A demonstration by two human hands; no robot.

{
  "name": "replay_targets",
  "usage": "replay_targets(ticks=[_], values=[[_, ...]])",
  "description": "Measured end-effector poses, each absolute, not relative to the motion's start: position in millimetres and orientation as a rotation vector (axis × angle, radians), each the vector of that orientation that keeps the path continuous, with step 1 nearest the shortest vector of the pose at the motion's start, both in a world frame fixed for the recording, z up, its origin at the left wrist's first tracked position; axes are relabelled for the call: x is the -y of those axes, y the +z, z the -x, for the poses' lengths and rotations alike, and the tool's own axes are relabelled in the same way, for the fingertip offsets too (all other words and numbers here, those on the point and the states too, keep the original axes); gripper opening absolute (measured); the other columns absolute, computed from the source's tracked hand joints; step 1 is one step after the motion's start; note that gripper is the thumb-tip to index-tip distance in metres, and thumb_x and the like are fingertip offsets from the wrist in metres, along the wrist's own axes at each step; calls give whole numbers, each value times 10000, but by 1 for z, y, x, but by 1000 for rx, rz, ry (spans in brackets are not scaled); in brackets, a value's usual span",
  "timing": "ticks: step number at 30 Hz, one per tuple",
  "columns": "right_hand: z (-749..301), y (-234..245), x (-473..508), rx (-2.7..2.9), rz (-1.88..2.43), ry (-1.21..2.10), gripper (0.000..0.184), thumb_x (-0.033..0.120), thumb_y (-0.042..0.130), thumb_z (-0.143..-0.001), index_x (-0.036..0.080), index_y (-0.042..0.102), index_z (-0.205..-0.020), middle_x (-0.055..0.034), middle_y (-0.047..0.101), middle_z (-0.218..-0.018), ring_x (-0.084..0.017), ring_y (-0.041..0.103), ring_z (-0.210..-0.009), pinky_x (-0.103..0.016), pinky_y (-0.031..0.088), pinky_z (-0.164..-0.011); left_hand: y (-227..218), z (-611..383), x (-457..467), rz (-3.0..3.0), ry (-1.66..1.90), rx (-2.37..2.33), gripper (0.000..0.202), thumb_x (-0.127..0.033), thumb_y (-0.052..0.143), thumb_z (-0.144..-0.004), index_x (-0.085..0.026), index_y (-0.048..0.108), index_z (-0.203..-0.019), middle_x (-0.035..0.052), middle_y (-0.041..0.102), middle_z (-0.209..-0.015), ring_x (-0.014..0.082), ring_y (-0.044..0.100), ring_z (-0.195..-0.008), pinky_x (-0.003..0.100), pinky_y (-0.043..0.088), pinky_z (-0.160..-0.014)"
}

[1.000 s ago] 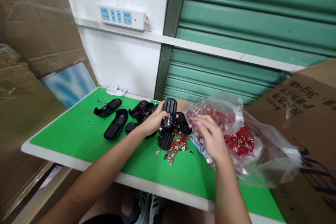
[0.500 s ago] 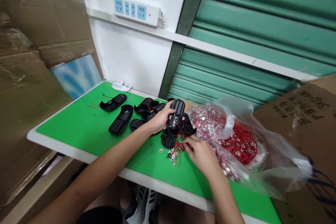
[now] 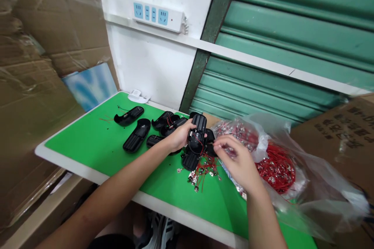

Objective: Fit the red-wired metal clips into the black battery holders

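My left hand (image 3: 181, 136) is closed around a black plastic housing (image 3: 198, 124) with a ribbed end, held tilted above the pile. A thin red wire runs across its lower part. To its right, my right hand (image 3: 233, 155) has thumb and forefinger pinched together; something tiny may be between the fingertips, too small to name. Beneath the hands lie another black housing (image 3: 189, 161) and a loose heap of red wires with small metal contacts (image 3: 201, 171). More black housings, such as this one (image 3: 136, 135), lie to the left, some with red wires.
A clear plastic bag (image 3: 304, 202) full of red-wired metal parts (image 3: 277, 169) stands on the right of the green tabletop (image 3: 99, 148). Cardboard boxes (image 3: 43, 85) flank the table. Behind it are a socket strip (image 3: 157, 15) and a green shutter (image 3: 292, 27).
My right hand has lifted from the heap of wired contacts up beside the housing. The heap is more spread out. My left hand still holds the housing; the view has shifted slightly.
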State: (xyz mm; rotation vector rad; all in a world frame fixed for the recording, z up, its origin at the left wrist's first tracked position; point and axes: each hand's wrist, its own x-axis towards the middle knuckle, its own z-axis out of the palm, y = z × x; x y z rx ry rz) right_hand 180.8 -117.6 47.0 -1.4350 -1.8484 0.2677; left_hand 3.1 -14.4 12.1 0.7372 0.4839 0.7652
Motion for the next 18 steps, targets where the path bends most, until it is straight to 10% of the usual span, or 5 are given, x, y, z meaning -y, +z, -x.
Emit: replay_targets(ticks=[18], values=[[-173, 16, 99, 1719, 1416, -95, 129, 210, 578, -953, 212, 705, -932, -36, 667, -857, -183, 633, -775, -317, 489, -706, 18, 8, 14, -862, 524, -478, 525, -503, 418, -946, -190, 613, -1320, 76, 753, -1057, 234, 675, -899, 305, 481, -764]])
